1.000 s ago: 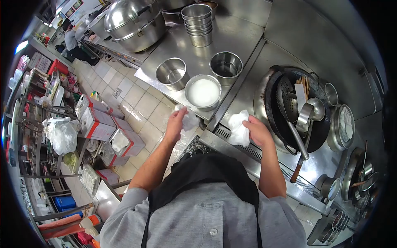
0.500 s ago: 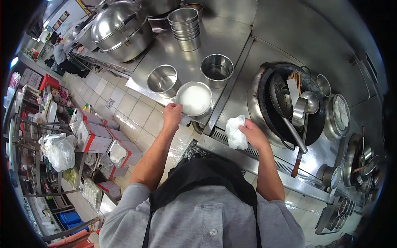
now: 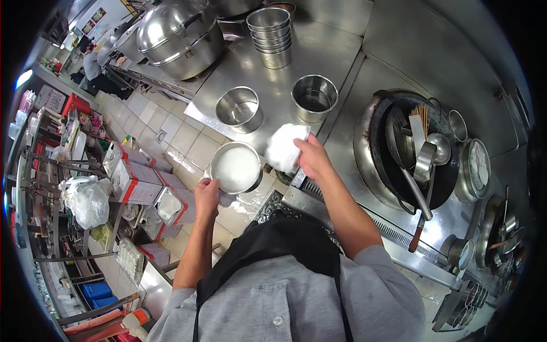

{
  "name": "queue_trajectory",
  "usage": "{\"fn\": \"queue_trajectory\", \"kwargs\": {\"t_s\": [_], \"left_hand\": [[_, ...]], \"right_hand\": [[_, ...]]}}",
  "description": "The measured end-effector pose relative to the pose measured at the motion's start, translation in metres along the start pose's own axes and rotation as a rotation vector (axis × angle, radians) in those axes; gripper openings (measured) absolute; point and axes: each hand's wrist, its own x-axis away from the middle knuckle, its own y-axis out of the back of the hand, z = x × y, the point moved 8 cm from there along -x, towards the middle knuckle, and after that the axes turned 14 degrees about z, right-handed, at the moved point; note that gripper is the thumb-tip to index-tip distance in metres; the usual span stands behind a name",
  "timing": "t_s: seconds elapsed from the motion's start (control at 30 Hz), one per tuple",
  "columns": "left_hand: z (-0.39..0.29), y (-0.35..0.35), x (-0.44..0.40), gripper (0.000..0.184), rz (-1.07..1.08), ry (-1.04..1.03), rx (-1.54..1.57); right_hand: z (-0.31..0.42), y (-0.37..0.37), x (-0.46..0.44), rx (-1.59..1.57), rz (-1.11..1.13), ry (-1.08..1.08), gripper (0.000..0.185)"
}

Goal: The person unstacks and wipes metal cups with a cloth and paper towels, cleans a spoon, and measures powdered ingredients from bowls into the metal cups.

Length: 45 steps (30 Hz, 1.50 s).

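My left hand [image 3: 207,194] grips the rim of a metal pot [image 3: 235,167] holding something white, with a bit of pale cloth at the fingers. The pot is in the air, off the front edge of the steel counter [image 3: 273,91]. To its right, my right hand [image 3: 311,153] is closed on a bunched white cloth [image 3: 282,147], which is a little blurred. Two more metal pots stand on the counter behind: one on the left [image 3: 239,109] and one with dark contents on the right [image 3: 314,98].
A large wok [image 3: 444,191] with ladles and a strainer sits at the right. Stacked metal pots [image 3: 270,37] and a big lidded pot [image 3: 176,40] stand at the back. Boxes [image 3: 134,182] and shelves are at the left. A person [image 3: 94,68] stands far off at upper left.
My left hand has lifted the pot of white contents off the counter and moved it left and nearer. My right hand has moved the white cloth up and left, close to the pot.
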Motion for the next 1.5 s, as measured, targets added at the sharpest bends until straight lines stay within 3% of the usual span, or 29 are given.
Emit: {"fn": "queue_trajectory", "kwargs": {"t_s": [0.07, 0.2, 0.23, 0.33, 0.37, 0.47, 0.5, 0.6, 0.7, 0.8, 0.9, 1.03, 1.13, 1.17, 1.3, 1.5], "left_hand": [[0.009, 0.019, 0.002, 0.015, -0.017, -0.010, -0.013], [0.025, 0.042, 0.009, 0.014, -0.069, -0.013, 0.026], [0.027, 0.044, 0.009, 0.014, -0.081, -0.014, 0.035], [0.027, 0.041, 0.011, 0.013, -0.047, 0.008, 0.044], [0.027, 0.039, 0.012, 0.013, -0.054, 0.010, 0.047], [0.022, 0.034, 0.008, 0.012, -0.055, 0.003, 0.042], [0.021, 0.031, 0.008, 0.012, -0.040, 0.006, 0.035], [0.007, 0.016, 0.008, 0.015, -0.003, -0.002, 0.038], [-0.006, 0.002, 0.004, 0.018, 0.041, -0.020, 0.008], [-0.022, -0.018, -0.003, 0.016, 0.089, -0.050, -0.007], [-0.049, -0.043, -0.005, 0.016, 0.155, -0.092, 0.013], [-0.075, -0.078, -0.021, 0.017, 0.219, -0.151, -0.037], [-0.073, -0.103, -0.044, 0.017, 0.256, -0.197, 0.011], [-0.070, -0.108, -0.053, 0.017, 0.262, -0.188, -0.019], [-0.064, -0.135, -0.070, 0.015, 0.330, -0.158, -0.010], [-0.060, -0.155, -0.081, 0.015, 0.315, -0.129, -0.048]], "right_hand": [[-0.009, 0.000, -0.018, -0.046, -0.065, 0.018, 0.039], [-0.012, 0.045, -0.009, 0.856, -0.308, -0.339, 0.046], [-0.026, 0.076, -0.015, 1.007, -0.382, -0.246, 0.048], [0.008, 0.054, 0.013, 1.316, -0.579, 0.079, 0.046], [0.017, 0.044, 0.021, 1.264, -0.629, 0.141, 0.054], [0.026, -0.019, 0.021, 1.611, -0.320, 0.159, 0.058], [0.001, -0.025, 0.015, 1.707, -0.134, 0.132, 0.058], [-0.029, -0.061, 0.026, 1.981, 0.090, -0.011, 0.058], [-0.043, -0.045, 0.030, 1.956, 0.254, -0.092, 0.062], [-0.007, -0.057, 0.047, 2.017, -0.003, 0.253, 0.054], [0.024, -0.042, 0.040, 1.177, 0.002, 0.121, 0.042], [0.047, -0.063, 0.032, 1.262, -0.010, -0.034, 0.039], [0.041, -0.028, 0.015, 1.039, -0.093, -0.129, 0.036], [0.047, -0.021, 0.011, 1.046, -0.127, -0.032, 0.029], [0.064, -0.013, 0.014, 0.901, -0.210, -0.092, 0.017], [0.057, 0.016, 0.005, 0.785, -0.237, -0.083, 0.016]]}}
